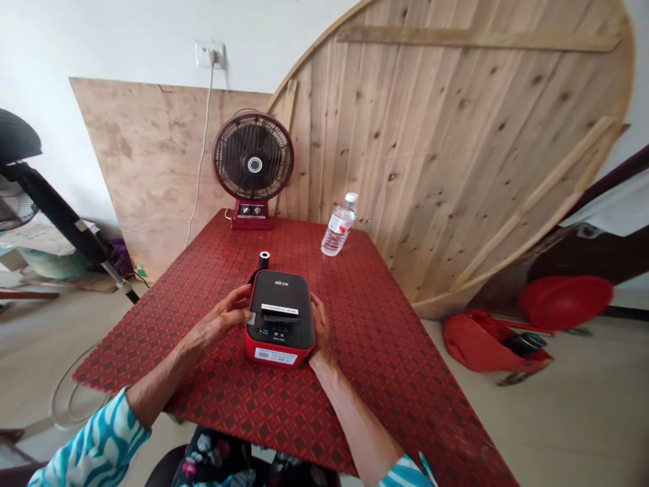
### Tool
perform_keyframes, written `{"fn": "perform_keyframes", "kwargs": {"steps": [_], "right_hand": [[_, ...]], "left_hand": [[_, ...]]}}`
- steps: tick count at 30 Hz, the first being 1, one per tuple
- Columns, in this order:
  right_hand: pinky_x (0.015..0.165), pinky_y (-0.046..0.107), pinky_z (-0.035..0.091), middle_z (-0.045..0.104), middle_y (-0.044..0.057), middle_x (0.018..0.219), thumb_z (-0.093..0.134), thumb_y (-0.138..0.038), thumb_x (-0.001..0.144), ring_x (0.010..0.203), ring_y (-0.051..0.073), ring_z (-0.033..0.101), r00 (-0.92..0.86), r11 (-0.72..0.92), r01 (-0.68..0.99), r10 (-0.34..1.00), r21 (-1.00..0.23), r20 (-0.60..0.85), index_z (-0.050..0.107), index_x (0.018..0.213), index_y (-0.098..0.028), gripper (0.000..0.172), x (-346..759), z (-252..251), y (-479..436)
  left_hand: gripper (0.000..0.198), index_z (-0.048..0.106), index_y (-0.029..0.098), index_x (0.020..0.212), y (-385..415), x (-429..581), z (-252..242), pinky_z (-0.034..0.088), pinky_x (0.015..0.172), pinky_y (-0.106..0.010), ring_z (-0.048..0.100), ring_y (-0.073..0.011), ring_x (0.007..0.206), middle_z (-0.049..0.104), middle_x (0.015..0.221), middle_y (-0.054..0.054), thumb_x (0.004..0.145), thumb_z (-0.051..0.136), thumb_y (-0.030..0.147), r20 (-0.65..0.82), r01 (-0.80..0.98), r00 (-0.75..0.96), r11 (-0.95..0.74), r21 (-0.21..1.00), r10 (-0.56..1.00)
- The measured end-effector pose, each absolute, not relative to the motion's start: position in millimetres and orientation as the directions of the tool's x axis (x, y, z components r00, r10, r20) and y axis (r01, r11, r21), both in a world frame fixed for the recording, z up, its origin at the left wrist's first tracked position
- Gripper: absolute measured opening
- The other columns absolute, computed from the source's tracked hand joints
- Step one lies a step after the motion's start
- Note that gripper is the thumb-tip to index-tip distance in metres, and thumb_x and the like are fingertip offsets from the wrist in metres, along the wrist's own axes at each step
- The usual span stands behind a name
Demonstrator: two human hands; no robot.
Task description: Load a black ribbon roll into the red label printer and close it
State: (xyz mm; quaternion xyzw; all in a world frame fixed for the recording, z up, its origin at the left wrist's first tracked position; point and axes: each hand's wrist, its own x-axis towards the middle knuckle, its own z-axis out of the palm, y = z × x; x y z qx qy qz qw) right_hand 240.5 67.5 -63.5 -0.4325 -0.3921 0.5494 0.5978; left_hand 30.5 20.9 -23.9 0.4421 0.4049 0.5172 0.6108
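A red and black box-shaped device (pixel 281 297) rests on the red patterned table (pixel 375 338), with a white label on its near side and a slot across its dark top. Against its left side lies my left hand (pixel 230 312), the thumb on the edge near a grey tab. My right hand (pixel 320 328) wraps round the right side, its fingertips partly hidden. Both hands hold the device between them. Just behind it stands a small black cylinder with a white end (pixel 264 260).
At the table's back stand a dark red fan (pixel 253 162) and, to its right, a water bottle (pixel 339 226). A large round wooden panel (pixel 430 135) leans on the wall. A red bag (pixel 476 341) lies on the floor at right; a black stand (pixel 65 210) is at left.
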Motion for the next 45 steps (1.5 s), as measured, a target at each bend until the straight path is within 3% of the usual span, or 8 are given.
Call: {"fn": "perform_keyframes", "kwargs": {"steps": [16,20,24,27,29,35,41,45], "right_hand": [[0.089,0.037,0.045,0.067,0.008,0.118,0.057,-0.058,0.076,0.108,0.025,0.06,0.122,0.097,-0.243,0.99,-0.965,0.069,0.063,0.113,-0.021,0.053,238.0,-60.6,66.3],[0.091,0.038,0.045,0.066,0.007,0.122,0.056,-0.056,0.078,0.112,0.025,0.059,0.083,0.094,-0.269,0.994,-0.959,0.074,0.062,0.115,-0.022,0.051,237.6,-62.0,67.3],[0.093,0.037,0.044,0.068,0.006,0.119,0.055,-0.054,0.079,0.111,0.025,0.059,0.094,0.134,-0.266,0.989,-0.955,0.113,0.064,0.113,-0.022,0.048,236.7,-62.3,68.6],[0.096,0.038,0.043,0.068,0.006,0.119,0.057,-0.053,0.078,0.113,0.025,0.058,0.114,0.16,-0.247,0.984,-0.956,0.135,0.066,0.111,-0.022,0.046,237.2,-65.1,71.6],[0.097,0.039,0.043,0.068,0.006,0.118,0.057,-0.052,0.078,0.112,0.025,0.058,0.113,0.162,-0.248,0.984,-0.955,0.137,0.066,0.111,-0.022,0.045,237.7,-67.2,73.6],[0.098,0.038,0.042,0.07,0.004,0.113,0.058,-0.049,0.08,0.109,0.023,0.06,0.092,0.179,-0.266,0.983,-0.947,0.16,0.068,0.109,-0.024,0.04,237.2,-67.3,75.0],[0.099,0.038,0.042,0.069,0.004,0.113,0.058,-0.048,0.08,0.11,0.023,0.059,0.095,0.196,-0.272,0.98,-0.942,0.177,0.069,0.108,-0.024,0.039,237.6,-64.8,74.6],[0.097,0.038,0.043,0.07,0.004,0.112,0.059,-0.049,0.079,0.11,0.024,0.059,0.093,0.193,-0.287,0.981,-0.938,0.173,0.069,0.108,-0.024,0.039,239.6,-64.8,71.9]], "left_hand": [[0.067,0.045,0.024,0.141,11.2,33.4,-15.8,0.042,0.103,-0.047,0.051,-0.0329,0.127,0.058,0.135,-0.011,0.077,0.062,0.031,0.015,-0.156,0.159,0.01,0.988,0.987],[0.057,0.056,0.021,0.131,13.5,31.1,3.2,0.038,0.107,-0.048,0.048,-0.0319,0.129,0.056,0.138,-0.011,0.076,0.064,0.032,0.145,0.103,0.053,-0.15,0.983,0.988],[0.031,0.069,0.023,0.111,30.2,45.3,35.6,0.042,0.104,-0.038,0.058,-0.0251,0.117,0.066,0.121,-0.008,0.089,0.051,0.034,0.344,0.536,0.213,-0.403,0.742,0.915],[0.032,0.07,0.023,0.108,53.4,67.0,49.1,0.047,0.096,-0.036,0.064,-0.0243,0.108,0.071,0.112,-0.008,0.09,0.044,0.021,0.128,0.768,0.458,-0.464,0.442,0.88],[0.028,0.073,0.022,0.098,69.5,79.9,49.9,0.049,0.089,-0.039,0.067,-0.0284,0.099,0.074,0.1,-0.009,0.083,0.051,0.015,-0.004,0.827,0.49,-0.463,0.318,0.872],[0.015,0.072,0.022,0.073,96.2,89.8,45.9,0.05,0.075,-0.036,0.069,-0.0302,0.083,0.073,0.077,-0.008,0.068,0.064,0.01,-0.104,0.857,0.493,-0.46,0.233,0.864],[0.031,0.071,0.025,0.098,77.8,83.0,56.8,0.05,0.078,-0.032,0.068,-0.0281,0.095,0.074,0.099,-0.006,0.069,0.068,0.016,-0.033,0.837,0.509,-0.485,0.253,0.86],[0.039,0.064,0.027,0.119,48.9,64.1,73.5,0.048,0.089,-0.032,0.065,-0.0249,0.104,0.07,0.115,-0.005,0.08,0.062,0.026,0.161,0.771,0.518,-0.539,0.338,0.84]]}}
